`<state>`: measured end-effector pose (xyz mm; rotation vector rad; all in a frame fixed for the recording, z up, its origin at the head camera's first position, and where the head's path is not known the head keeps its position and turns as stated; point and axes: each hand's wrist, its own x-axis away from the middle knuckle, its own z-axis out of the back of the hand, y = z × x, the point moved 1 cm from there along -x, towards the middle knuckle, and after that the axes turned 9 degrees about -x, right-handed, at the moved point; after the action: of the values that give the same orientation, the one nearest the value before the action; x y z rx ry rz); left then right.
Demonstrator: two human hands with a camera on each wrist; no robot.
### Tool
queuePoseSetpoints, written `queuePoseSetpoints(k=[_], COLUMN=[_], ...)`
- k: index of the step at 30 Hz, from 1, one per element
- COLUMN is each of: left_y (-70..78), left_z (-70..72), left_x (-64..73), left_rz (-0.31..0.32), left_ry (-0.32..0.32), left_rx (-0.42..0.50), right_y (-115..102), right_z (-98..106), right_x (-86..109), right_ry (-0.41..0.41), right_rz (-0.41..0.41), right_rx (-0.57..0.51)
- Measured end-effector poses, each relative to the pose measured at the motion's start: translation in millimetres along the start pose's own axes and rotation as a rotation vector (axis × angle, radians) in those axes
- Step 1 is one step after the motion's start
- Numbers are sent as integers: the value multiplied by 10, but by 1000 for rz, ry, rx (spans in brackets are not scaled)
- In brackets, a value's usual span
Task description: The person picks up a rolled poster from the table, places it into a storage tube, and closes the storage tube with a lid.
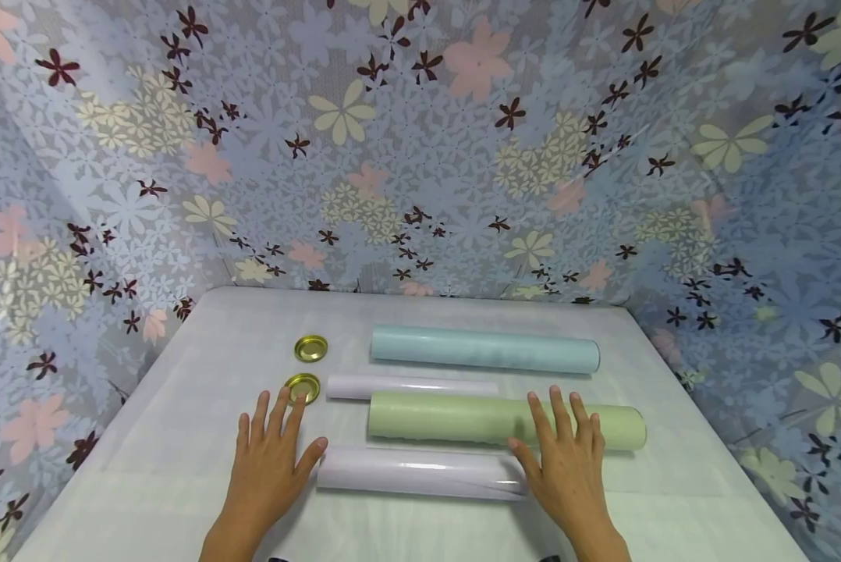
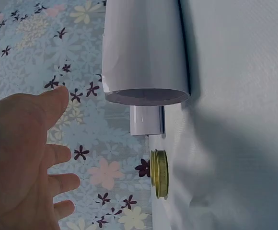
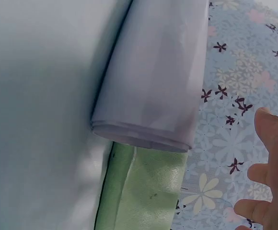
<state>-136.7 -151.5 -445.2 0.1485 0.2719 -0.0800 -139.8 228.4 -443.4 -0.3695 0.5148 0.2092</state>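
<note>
My left hand (image 1: pixel 266 468) is spread palm down by the left end of a white paper roll (image 1: pixel 420 472), holding nothing. Over the other end of that roll, my right hand (image 1: pixel 568 468) has its fingers spread too and overlaps the green cylinder (image 1: pixel 448 417) in the head view. A thinner white tube (image 1: pixel 413 386) lies behind the green one. Two gold round lids (image 1: pixel 311 349) sit at the left, the nearer just past my left fingertips. The left wrist view shows the white roll's hollow end (image 2: pixel 146 97); in the right wrist view its layered edge (image 3: pixel 141 139) appears.
A light blue cylinder (image 1: pixel 484 349) lies farthest back on the white-covered table (image 1: pixel 673 515). Flower-patterned cloth (image 1: pixel 420 156) hangs behind the table and along both its sides.
</note>
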Motion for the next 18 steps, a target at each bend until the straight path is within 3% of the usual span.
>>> queuePoseSetpoints(k=[11,18], left_y=[72,186], left_z=[58,62], left_x=[-7,-10], left_rz=[-23,-53], left_ry=[0,-52], left_rx=[10,25], right_y=[37,56], right_z=[117,191], right_x=[-102,-166], right_ry=[-20,-12], right_rz=[23,19], right_rx=[19,27])
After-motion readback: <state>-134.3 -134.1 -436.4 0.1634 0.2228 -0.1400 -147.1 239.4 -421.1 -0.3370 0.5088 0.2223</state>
